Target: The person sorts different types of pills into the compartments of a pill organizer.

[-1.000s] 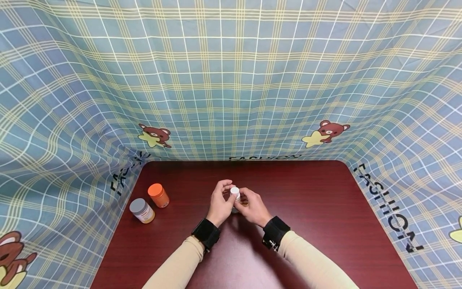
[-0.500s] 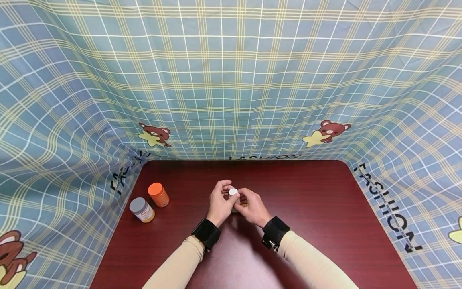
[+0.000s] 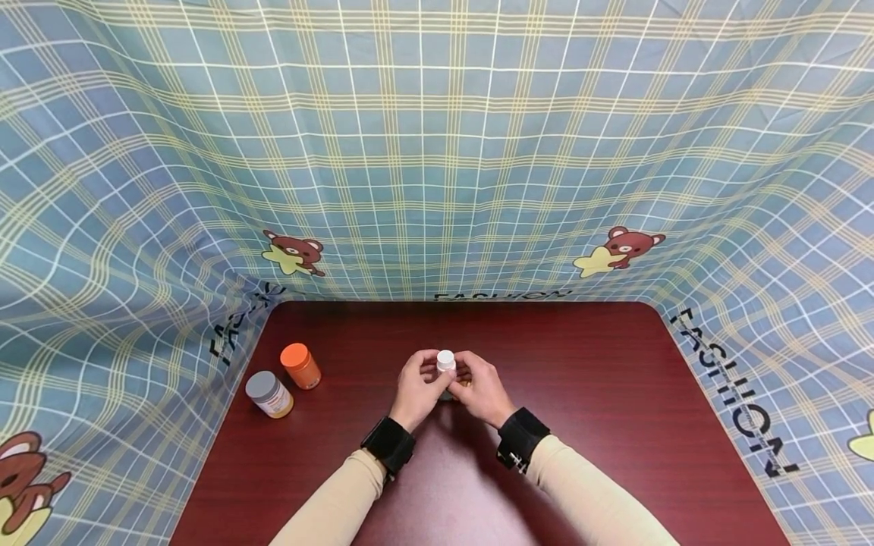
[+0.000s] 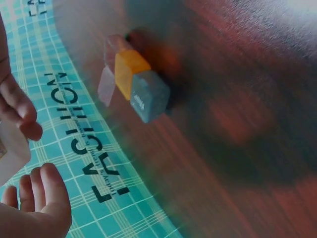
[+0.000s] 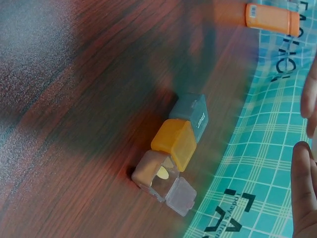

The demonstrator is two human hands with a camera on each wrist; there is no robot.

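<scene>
A small white pill bottle (image 3: 446, 365) with a white cap stands nearly upright between both hands, in the middle of the table. My left hand (image 3: 418, 390) holds it from the left, its thumb across the front. From the right, my right hand (image 3: 483, 390) grips it with thumb and fingers. Below the hands lies a pill organizer (image 5: 174, 144) with teal, orange and clear compartments. Its clear compartment's lid (image 5: 181, 196) is flipped open, and a pale yellow pill (image 5: 162, 172) shows inside. Only a corner of the bottle appears in the left wrist view.
An orange bottle (image 3: 301, 367) and a grey-lidded jar (image 3: 270, 395) stand on the left of the dark red table (image 3: 580, 379). A plaid cloth (image 3: 451, 152) hangs round the table's back and sides.
The white bottle's top leaned toward me, then tipped back more upright. My left hand's fingers, stretched out before, have drawn in toward the bottle. The right hand has barely moved.
</scene>
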